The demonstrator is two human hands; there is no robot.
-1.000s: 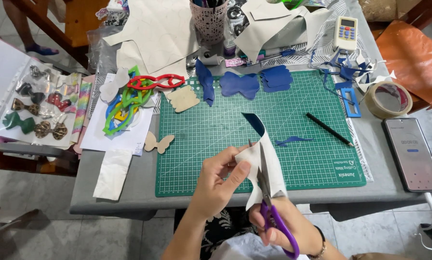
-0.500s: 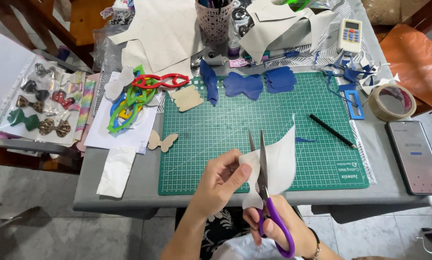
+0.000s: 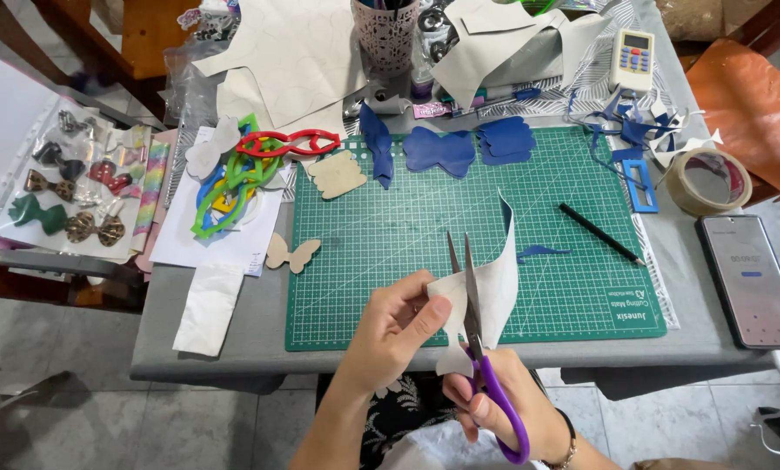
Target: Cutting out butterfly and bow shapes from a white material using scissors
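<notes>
Fingers [image 3: 425, 309] of my left hand [image 3: 398, 326] pinch the sheet [image 3: 494, 287] along its left edge, thumb over and the rest under, closed firmly on it. My right hand [image 3: 494, 400] grips the scissors [image 3: 481, 348] through their purple loops, blades nearly closed and pointing away from me, their edge set into the sheet just right of my left fingertips.

Sheet: pale on the side facing me, with a dark blue edge showing at the raised tip; it curls and stands up beyond my fingers, so I judge it light, thin and limp yet with some body, like faux leather. Best held close beside the cut line, where a pinch keeps it taut; held farther out it would likely flop against the blades.

Beyond my fingers lies the green mat [image 3: 355, 226], which the sheet hangs just above. A small blue offcut [image 3: 542, 252] lies to the right of the sheet, and a black pencil [image 3: 600, 233] farther right. At the mat's far edge sit blue cut shapes [image 3: 442, 150]. Left of my fingers, a wooden butterfly [image 3: 291, 253]; farther left, coloured templates [image 3: 233, 178] on paper. Well right: a tape roll [image 3: 708, 181] and a phone [image 3: 752, 280].
</notes>
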